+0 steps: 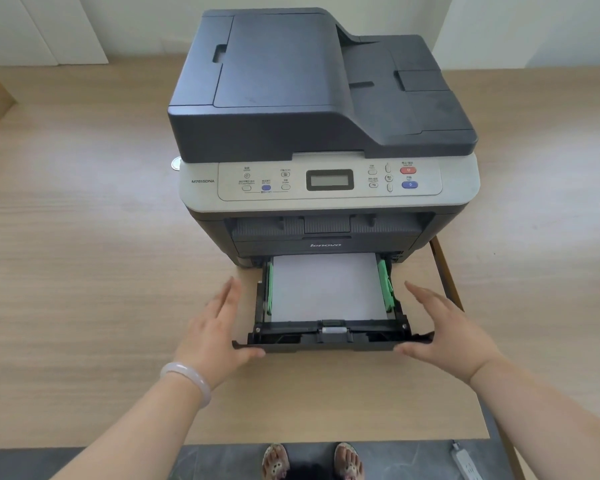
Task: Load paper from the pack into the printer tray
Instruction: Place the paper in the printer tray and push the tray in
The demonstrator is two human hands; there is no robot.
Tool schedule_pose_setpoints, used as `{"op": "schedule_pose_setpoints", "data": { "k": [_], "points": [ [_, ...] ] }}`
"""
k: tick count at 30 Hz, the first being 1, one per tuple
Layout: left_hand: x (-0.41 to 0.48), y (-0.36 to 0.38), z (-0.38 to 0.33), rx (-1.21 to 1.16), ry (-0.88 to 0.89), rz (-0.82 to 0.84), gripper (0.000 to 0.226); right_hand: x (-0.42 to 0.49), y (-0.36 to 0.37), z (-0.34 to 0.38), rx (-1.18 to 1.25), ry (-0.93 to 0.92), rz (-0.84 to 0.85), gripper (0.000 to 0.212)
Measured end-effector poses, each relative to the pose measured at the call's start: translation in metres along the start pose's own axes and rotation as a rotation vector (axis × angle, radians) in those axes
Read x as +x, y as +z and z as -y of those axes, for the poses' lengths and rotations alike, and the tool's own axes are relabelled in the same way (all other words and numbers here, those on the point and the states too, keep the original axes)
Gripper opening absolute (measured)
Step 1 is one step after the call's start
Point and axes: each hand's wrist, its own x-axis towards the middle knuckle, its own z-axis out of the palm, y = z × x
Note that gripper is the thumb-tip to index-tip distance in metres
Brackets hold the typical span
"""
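**Tray loaded, hands set to push it home**

The printer (321, 140) sits at the centre of the wooden table (84, 237), with its paper tray (329, 342) pulled out toward 6 o'clock. A white stack of paper (324, 289) already lies flat in the tray between the green side guides (385, 284). No pack of paper is in view.

The left hand (219, 336) sits at 9 o'clock of the tray and the right hand (447, 336) at 3 o'clock. Both are spread wide and flat, fingers straight, gripping nothing; each thumb touches a front corner of the tray.

The likely next step is sliding the tray shut. The risk is uneven pressure: if one hand leads, the tray may skew and bind in its slot. A hard shove could also shift the whole printer toward 12 o'clock, or jolt the stack so sheets ride up over a guide and misfeed.
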Motion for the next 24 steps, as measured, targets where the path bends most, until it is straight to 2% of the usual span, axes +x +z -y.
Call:
{"op": "schedule_pose_setpoints", "data": {
  "k": [5, 15, 20, 24],
  "points": [
    [0.022, 0.003, 0.003, -0.151, -0.137, -0.072, 0.137, 0.018, 0.006, -0.003, 0.149, 0.108, -0.123, 0.124],
    [0.057, 0.003, 0.002, -0.243, -0.202, -0.154, 0.143, 0.058, 0.012, -0.011, 0.286, 0.158, -0.241, 0.136],
    [0.08, 0.006, 0.003, -0.391, -0.236, -0.239, 0.139, 0.084, 0.014, -0.012, 0.437, 0.186, -0.338, 0.124],
    [0.096, 0.014, 0.003, -0.524, -0.288, -0.343, 0.113, 0.098, 0.016, -0.012, 0.554, 0.224, -0.438, 0.11]
  ]
}}
